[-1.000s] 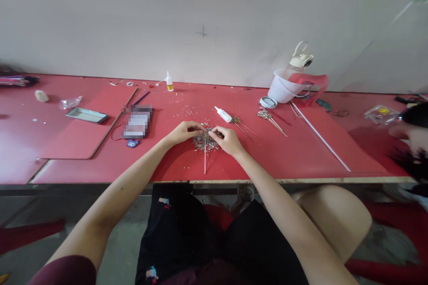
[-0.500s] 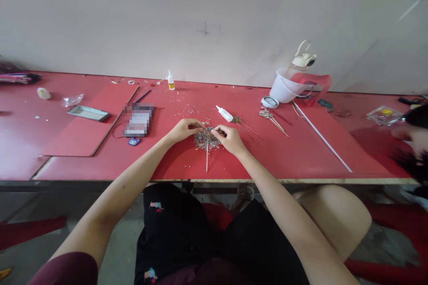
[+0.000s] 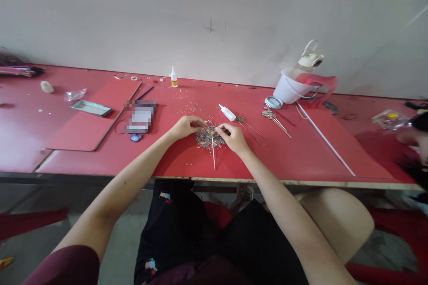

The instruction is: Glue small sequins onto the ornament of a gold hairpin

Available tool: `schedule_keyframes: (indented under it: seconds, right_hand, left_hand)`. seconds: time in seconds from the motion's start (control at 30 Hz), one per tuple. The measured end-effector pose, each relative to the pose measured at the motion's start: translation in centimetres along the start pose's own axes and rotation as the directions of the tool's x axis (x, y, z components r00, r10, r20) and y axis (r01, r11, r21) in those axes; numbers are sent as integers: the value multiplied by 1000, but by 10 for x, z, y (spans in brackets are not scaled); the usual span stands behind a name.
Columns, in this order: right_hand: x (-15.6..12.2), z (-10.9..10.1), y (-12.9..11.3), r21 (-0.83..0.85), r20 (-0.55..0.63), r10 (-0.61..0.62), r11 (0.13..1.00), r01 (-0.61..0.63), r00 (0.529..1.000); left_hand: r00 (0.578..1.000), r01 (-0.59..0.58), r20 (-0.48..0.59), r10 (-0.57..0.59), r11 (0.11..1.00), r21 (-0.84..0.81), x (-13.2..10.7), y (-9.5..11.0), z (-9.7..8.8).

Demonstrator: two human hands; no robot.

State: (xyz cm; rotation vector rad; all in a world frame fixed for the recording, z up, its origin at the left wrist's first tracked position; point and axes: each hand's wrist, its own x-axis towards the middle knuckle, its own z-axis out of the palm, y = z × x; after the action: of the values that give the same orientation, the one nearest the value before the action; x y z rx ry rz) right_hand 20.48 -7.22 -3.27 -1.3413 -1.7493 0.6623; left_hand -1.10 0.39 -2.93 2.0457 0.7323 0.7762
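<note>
Left hand (image 3: 187, 127) curling half-open at 10 o'clock of chip pile (image 3: 202, 140), right hand (image 3: 234, 138) pinching nearly closed at 3; can't tell what's in either, tbh. Pin (image 3: 213, 153) jutting toward 6; careless bump might be scattering pile.

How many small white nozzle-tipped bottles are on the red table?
2: an upright bottle near the grey partition, and a lying bottle beside a two-pronged metal pin.

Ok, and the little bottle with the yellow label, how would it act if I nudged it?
The bottle looks apt to tip, standing upright and tall on a narrow base. It is probably light, being so small. Its body appears rounded, so once down it might roll.
</note>
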Motion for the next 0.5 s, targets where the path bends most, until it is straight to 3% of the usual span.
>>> schedule_keyframes:
  seconds: [0.2, 0.37, 0.5]
  right_hand:
    - [0, 0, -1, 26, -17, 11, 1000, -10, 1000]
    - [1, 0, 1, 47, -26, 10, 999, -8, 1000]
    - [1, 0, 2, 54, -29, 6, 999, -4, 1000]
  left_hand:
    - [999, -23, 40, 24, 999, -25, -1, 1, 1]
    - [998, -42, 46, 38, 995, 96, -1, 7, 5]
    - [999, 6, 53, -8, 999, 45, -1, 15, 12]
